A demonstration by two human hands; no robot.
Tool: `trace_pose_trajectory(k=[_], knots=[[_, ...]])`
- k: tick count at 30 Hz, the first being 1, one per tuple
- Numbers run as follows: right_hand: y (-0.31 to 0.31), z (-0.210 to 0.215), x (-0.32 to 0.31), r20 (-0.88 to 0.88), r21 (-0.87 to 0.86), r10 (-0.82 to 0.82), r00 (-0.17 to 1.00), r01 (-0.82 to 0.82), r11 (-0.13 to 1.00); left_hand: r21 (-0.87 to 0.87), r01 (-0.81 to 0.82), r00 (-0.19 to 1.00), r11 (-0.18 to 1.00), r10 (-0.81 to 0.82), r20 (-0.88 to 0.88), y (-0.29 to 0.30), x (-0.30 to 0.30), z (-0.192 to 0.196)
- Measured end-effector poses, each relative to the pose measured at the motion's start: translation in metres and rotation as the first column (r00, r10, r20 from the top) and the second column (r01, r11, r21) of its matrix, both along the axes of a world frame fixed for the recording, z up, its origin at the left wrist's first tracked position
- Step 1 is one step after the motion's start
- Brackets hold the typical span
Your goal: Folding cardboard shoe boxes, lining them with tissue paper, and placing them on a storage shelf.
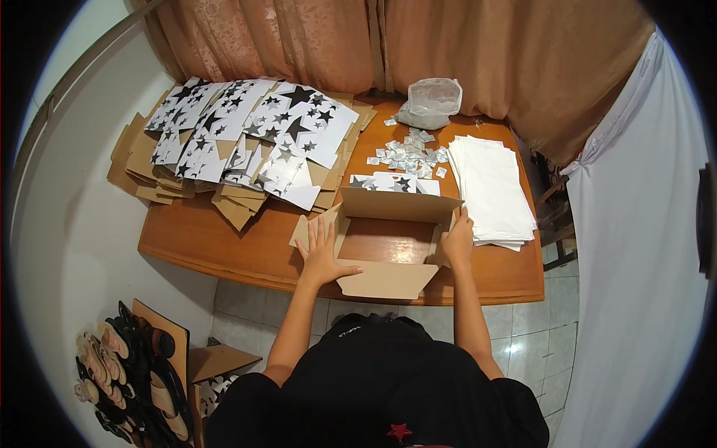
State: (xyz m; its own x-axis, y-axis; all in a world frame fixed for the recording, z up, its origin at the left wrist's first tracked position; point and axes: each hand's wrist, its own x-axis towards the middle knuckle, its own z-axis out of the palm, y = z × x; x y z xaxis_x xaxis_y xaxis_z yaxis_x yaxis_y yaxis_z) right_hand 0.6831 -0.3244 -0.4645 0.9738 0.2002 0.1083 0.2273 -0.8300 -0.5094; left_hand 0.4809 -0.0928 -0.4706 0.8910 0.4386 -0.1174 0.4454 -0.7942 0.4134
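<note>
An open, bottomless cardboard box stands on the wooden table in front of me, its flaps spread and the tabletop showing through it. My left hand lies flat with fingers spread on the box's left flap and side wall. My right hand presses against the box's right wall, fingers up along the edge. The near flap juts over the table's front edge.
A heap of flattened cartons, white with black stars outside and brown inside, covers the table's back left. Small silver packets lie scattered behind the box, beside a plastic bag. A stack of white sheets sits at the right. Curtains hang behind; shoes are on a rack at lower left.
</note>
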Motion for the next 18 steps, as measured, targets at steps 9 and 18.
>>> trace_pose_trajectory(k=[9,18], knots=[[-0.018,-0.017,0.011,0.131,0.281,0.277,0.952,-0.303,0.911,0.045,-0.002,1.0,0.999,0.002,-0.001,-0.002,0.008,0.0],[-0.03,-0.02,-0.013,0.182,-0.046,0.374,0.909,-0.372,0.927,0.07,0.166,0.978,0.984,-0.173,0.119,-0.002,0.017,0.014]])
